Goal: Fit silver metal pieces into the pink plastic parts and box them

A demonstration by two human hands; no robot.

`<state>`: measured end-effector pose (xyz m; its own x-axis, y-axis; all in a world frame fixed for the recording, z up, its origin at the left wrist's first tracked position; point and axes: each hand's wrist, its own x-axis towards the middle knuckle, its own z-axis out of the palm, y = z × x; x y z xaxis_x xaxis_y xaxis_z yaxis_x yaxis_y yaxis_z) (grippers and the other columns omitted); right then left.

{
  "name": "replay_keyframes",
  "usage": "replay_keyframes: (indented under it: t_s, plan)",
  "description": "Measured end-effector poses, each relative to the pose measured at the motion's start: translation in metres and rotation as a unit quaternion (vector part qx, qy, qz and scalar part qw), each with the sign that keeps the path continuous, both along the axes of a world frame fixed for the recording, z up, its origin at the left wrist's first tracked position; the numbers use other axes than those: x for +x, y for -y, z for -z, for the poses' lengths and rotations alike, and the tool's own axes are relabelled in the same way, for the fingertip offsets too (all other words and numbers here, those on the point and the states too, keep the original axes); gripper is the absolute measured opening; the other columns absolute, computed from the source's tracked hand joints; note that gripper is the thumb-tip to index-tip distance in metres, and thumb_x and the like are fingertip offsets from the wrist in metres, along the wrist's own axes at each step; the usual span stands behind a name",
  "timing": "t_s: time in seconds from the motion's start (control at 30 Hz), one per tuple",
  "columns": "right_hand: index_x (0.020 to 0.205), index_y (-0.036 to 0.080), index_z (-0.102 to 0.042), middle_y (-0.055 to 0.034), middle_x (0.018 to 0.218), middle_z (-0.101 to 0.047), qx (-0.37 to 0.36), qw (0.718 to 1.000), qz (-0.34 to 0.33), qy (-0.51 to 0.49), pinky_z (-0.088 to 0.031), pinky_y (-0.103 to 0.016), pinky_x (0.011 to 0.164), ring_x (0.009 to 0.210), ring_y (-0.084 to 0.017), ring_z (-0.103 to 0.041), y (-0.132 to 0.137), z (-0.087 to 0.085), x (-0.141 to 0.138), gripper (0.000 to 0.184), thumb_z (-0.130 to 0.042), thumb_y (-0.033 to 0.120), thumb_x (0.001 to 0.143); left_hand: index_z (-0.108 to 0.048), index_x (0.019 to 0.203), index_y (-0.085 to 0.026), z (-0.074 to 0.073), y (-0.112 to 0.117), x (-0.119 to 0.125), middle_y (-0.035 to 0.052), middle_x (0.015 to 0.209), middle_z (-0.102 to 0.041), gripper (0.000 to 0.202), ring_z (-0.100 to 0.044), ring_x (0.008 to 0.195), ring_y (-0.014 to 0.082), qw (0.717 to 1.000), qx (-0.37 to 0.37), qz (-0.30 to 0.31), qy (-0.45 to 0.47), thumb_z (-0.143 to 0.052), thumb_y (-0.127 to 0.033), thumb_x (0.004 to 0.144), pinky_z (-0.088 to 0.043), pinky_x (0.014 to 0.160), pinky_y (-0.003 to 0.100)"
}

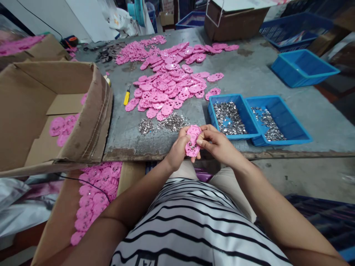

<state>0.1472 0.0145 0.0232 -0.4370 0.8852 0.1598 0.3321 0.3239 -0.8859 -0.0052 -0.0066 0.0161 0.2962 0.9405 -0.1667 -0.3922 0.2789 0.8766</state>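
A pink plastic plate (193,133) with cut-outs and small shiny metal bits on it is held over the front edge of the table. My left hand (177,149) grips it from the left side, thumb on its face. On its right side, my right hand (215,142) has thumb and fingertips pinched together against the plate; whether a small metal part is between them I cannot make out. Just beyond lie loose piles of tiny metal pieces (173,122). To the right, two blue trays (251,137) hold more such pieces.
Many pink plates (166,87) are heaped across the table (235,81). A yellow-handled screwdriver (127,98) lies left of them. An open cardboard box (102,111) with pink plates stands left; another box below holds stacked ones (94,195). A blue bin (302,70) sits far right.
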Motion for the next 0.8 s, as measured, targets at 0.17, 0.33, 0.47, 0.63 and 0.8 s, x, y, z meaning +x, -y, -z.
replay_keyframes:
  t_s: [0.17,0.33,0.47,0.63,0.8]
  plan:
    - [0.066,0.020,-0.053,-0.0045,0.087,-0.053,0.003,1.000,-0.010,0.023,-0.044,-0.033,0.082,0.088,-0.019,-0.052,-0.0020,-0.0008,0.0006,0.024,-0.054,0.034,0.087,-0.043,0.118,-0.017,0.0014,-0.0015,-0.0010,-0.0018,0.067,-0.058,0.048,-0.053,0.039,0.0115,1.000,-0.005,0.023,0.011,-0.054,-0.041,0.078,-0.039,0.032,0.021]
    - [0.068,0.021,-0.055,-0.0042,0.084,-0.051,0.001,0.999,-0.023,0.030,-0.044,-0.033,0.079,0.084,-0.019,-0.051,-0.0034,-0.0010,0.0034,0.028,-0.053,0.039,0.088,-0.043,0.119,-0.018,0.0006,-0.0033,-0.0026,-0.0009,0.068,-0.059,0.046,-0.057,0.042,0.0122,0.999,-0.020,0.042,0.007,-0.053,-0.040,0.079,-0.040,0.032,0.019]
    - [0.066,0.020,-0.057,-0.0042,0.081,-0.050,0.002,0.998,-0.036,0.048,-0.045,-0.032,0.077,0.081,-0.018,-0.051,-0.0052,-0.0005,0.0063,0.030,-0.052,0.040,0.089,-0.043,0.118,-0.018,0.0016,-0.0051,-0.0026,-0.0016,0.066,-0.058,0.045,-0.058,0.042,0.0135,0.998,-0.017,0.057,0.008,-0.051,-0.039,0.079,-0.041,0.032,0.019]
    - [0.065,0.020,-0.056,-0.0039,0.079,-0.051,-0.001,0.998,-0.028,0.056,-0.045,-0.031,0.074,0.080,-0.018,-0.051,-0.0050,0.0014,0.0060,0.028,-0.054,0.036,0.088,-0.043,0.117,-0.017,0.0027,-0.0064,-0.0003,-0.0022,0.065,-0.057,0.042,-0.057,0.040,0.0138,0.998,-0.030,0.056,0.012,-0.050,-0.036,0.081,-0.040,0.030,0.020]
    - [0.065,0.019,-0.057,-0.0042,0.083,-0.056,0.001,0.999,0.022,0.030,-0.045,-0.033,0.077,0.084,-0.018,-0.053,-0.0023,0.0048,0.0042,0.022,-0.060,0.031,0.083,-0.044,0.113,-0.017,0.0017,-0.0063,0.0015,-0.0031,0.066,-0.057,0.040,-0.055,0.038,0.0109,0.998,-0.031,0.055,0.018,-0.051,-0.033,0.077,-0.039,0.031,0.019]
